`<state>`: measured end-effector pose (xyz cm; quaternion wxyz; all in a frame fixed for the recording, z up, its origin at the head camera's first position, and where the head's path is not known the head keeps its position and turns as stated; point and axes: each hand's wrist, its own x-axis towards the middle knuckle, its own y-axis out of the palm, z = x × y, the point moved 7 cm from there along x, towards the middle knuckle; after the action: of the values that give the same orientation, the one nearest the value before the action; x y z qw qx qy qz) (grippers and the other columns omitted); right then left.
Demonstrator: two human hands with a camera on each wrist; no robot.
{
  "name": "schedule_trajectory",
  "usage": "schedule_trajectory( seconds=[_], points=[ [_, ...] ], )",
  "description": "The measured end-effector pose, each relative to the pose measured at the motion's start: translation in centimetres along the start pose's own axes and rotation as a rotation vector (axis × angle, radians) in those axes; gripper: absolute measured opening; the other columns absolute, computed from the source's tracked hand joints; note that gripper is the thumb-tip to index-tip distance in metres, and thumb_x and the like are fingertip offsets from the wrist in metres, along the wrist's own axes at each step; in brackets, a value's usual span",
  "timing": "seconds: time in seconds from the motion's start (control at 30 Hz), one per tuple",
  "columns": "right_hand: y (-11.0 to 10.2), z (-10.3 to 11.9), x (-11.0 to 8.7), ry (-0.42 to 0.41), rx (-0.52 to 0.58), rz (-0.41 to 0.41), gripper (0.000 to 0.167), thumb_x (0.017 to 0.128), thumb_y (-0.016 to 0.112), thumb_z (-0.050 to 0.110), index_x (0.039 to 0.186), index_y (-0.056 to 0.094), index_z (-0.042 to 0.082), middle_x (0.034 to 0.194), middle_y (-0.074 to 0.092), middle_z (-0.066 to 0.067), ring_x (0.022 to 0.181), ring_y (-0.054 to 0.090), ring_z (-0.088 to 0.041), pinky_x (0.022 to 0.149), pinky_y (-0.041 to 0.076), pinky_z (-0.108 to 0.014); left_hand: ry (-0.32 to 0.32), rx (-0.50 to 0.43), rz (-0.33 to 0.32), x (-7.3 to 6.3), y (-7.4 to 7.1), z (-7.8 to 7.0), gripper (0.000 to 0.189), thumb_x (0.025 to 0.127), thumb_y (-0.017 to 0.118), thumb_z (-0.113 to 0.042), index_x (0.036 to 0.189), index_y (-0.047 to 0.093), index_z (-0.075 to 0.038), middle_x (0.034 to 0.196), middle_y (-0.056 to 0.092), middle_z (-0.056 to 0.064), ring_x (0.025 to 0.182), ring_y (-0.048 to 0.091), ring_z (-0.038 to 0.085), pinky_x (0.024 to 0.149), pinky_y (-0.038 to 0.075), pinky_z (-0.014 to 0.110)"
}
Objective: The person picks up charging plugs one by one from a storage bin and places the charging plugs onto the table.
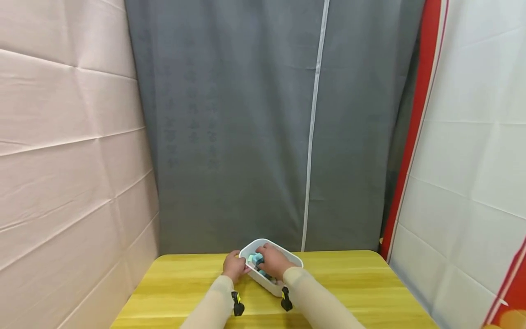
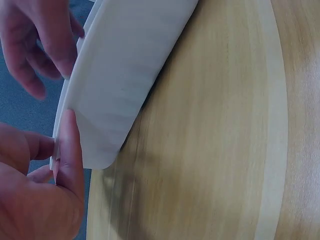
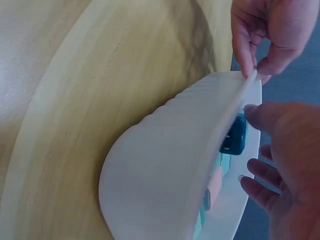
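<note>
A white plastic bin (image 1: 267, 284) stands at the table's far side, slanted, with several small light-blue, mint, pink and dark pieces inside. My left hand (image 1: 234, 266) pinches the bin's rim between thumb and fingers at its left corner, as the left wrist view also shows. Over the bin's mouth is my right hand (image 1: 274, 261), its fingers reaching inside. In the right wrist view, the thumb of the right hand (image 3: 290, 155) is beside a dark teal rounded piece (image 3: 234, 136), with the other fingers spread apart from it. A pink piece (image 3: 215, 184) lies lower in the bin.
The yellow wood-grain table (image 1: 181, 283) spreads beneath the bin and both arms. Behind it hangs a grey curtain (image 1: 246, 137). White fabric walls (image 1: 74, 183) stand on either side, with a red strip at the right.
</note>
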<state>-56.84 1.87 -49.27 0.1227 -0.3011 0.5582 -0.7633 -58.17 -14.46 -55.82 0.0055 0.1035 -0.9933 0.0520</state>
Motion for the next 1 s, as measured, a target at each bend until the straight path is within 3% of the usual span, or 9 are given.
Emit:
schedule_trajectory(
  seconds=[0.17, 0.5, 0.67, 0.87, 1.0],
  points=[
    [0.9, 0.1, 0.5, -0.018, -0.038, 0.006, 0.048, 0.093, 0.09, 0.013, 0.138, 0.074, 0.006, 0.119, 0.069, -0.006, 0.102, 0.064, -0.016, 0.101, 0.061, -0.035, 0.018, 0.022, 0.008, 0.0, 0.1, -0.2, 0.057, 0.098, 0.055, 0.005, 0.154, 0.048, 0.014, 0.108, 0.066, 0.028, 0.064, 0.07, 0.014, 0.064, 0.067, 0.029],
    [2.4, -0.3, 1.3, -0.004, -0.022, 0.044, 0.05, 0.095, 0.088, 0.015, 0.142, 0.073, 0.006, 0.129, 0.072, -0.009, 0.113, 0.07, -0.022, 0.107, 0.06, -0.039, 0.001, -0.023, 0.035, -0.2, 0.0, -0.5, 0.064, 0.094, 0.053, 0.011, 0.157, 0.043, 0.015, 0.114, 0.064, 0.029, 0.067, 0.07, 0.015, 0.068, 0.069, 0.031],
    [2.6, -0.4, 1.2, 0.002, -0.004, 0.034, 0.048, 0.094, 0.088, 0.017, 0.139, 0.074, 0.007, 0.124, 0.072, -0.007, 0.108, 0.069, -0.021, 0.105, 0.061, -0.039, -0.001, -0.009, 0.043, -0.1, 0.1, -0.3, 0.064, 0.095, 0.053, 0.01, 0.158, 0.042, 0.015, 0.112, 0.064, 0.028, 0.067, 0.071, 0.015, 0.069, 0.068, 0.03],
    [3.1, -0.5, 1.1, 0.019, 0.025, 0.027, 0.043, 0.093, 0.088, 0.016, 0.134, 0.077, 0.006, 0.113, 0.065, -0.003, 0.095, 0.062, -0.016, 0.096, 0.061, -0.035, -0.032, 0.013, 0.042, -1.0, 0.0, -0.7, 0.062, 0.098, 0.054, 0.008, 0.159, 0.043, 0.012, 0.109, 0.066, 0.026, 0.071, 0.075, 0.019, 0.074, 0.069, 0.033],
    [2.6, -0.3, 1.1, 0.027, 0.04, 0.008, 0.04, 0.092, 0.088, 0.014, 0.129, 0.078, 0.004, 0.108, 0.061, -0.003, 0.09, 0.06, -0.016, 0.091, 0.061, -0.034, -0.034, -0.002, 0.043, -0.5, 0.1, -0.5, 0.063, 0.096, 0.053, 0.008, 0.159, 0.044, 0.011, 0.113, 0.065, 0.029, 0.069, 0.074, 0.017, 0.072, 0.069, 0.031]
  ],
)
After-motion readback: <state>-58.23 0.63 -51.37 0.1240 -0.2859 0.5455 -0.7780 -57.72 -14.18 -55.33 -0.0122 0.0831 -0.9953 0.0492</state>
